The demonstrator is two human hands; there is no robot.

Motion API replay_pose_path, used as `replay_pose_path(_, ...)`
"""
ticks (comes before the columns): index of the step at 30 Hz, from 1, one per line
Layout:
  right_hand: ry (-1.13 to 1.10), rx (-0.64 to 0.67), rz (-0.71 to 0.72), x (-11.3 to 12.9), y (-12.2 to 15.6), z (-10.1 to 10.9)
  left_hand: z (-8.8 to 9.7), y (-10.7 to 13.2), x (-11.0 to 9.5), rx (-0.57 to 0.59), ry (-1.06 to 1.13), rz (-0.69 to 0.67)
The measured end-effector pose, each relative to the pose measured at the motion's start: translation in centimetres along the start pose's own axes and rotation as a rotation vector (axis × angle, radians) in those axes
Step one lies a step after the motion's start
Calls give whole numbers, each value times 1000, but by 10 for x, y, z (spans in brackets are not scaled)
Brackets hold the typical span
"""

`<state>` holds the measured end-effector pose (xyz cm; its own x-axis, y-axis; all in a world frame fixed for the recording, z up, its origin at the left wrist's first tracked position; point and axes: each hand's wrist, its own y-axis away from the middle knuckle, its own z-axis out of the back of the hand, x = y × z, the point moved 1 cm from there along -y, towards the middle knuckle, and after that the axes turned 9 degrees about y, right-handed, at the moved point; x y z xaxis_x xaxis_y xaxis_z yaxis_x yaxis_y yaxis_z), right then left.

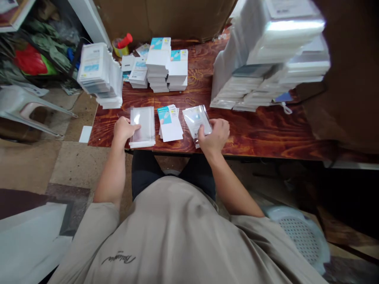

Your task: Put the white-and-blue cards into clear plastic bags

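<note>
My left hand (124,130) rests on the left edge of a stack of clear plastic sleeves (143,126) near the table's front edge, with the thumb lying on top of the stack. My right hand (214,136) is closed on a clear sleeve with a card inside (196,120), holding it tilted just above the wood. Between the two hands lies a small pile of white cards with blue corners (169,123).
The wooden table (260,126) carries stacks of white card packs (166,65) at the back, a leaning pile (100,75) at the left and a tall pile of bagged packs (266,59) at the right. A tape roll (122,46) and rubber bands (196,77) lie behind.
</note>
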<state>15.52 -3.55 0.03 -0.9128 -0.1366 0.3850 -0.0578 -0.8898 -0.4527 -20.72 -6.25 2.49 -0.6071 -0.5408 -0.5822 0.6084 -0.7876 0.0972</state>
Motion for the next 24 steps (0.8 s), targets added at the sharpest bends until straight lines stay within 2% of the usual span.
replay_pose_path(3, -123, 182, 489, 32, 1, 14, 4, -3, 1, 9, 16, -35)
replay_pose_path(5, -84, 339, 793, 52, 0, 20, 10, -2, 1, 4, 17, -69)
replay_pose_path(7, 43, 454, 962, 67, -2, 24, 16, 2, 1, -33, 29, -108)
replay_pose_path(9, 166, 521, 1034, 76, -2, 26, 19, 8, -1, -101, 88, -171)
replay_pose_path(12, 282, 542, 1058, 83, 1, 28, 17, 18, -6, -151, 444, -183)
replay_pose_path(15, 307, 552, 1056, 86, 6, 31, 5, 25, -14, -118, 918, -42)
replay_pose_path(17, 269, 572, 1048, 84, 7, 32, -2, 29, -20, -105, 1089, 15)
replay_pose_path(20, 113, 559, 990, 75, 5, 35, -9, 34, -26, -110, 1216, 30)
replay_pose_path(22, -98, 435, 845, 66, 3, 42, -11, 38, -30, -112, 1287, 23)
replay_pose_path(24, -354, 237, 533, 56, 3, 51, -12, 42, -34, -103, 1344, 33)
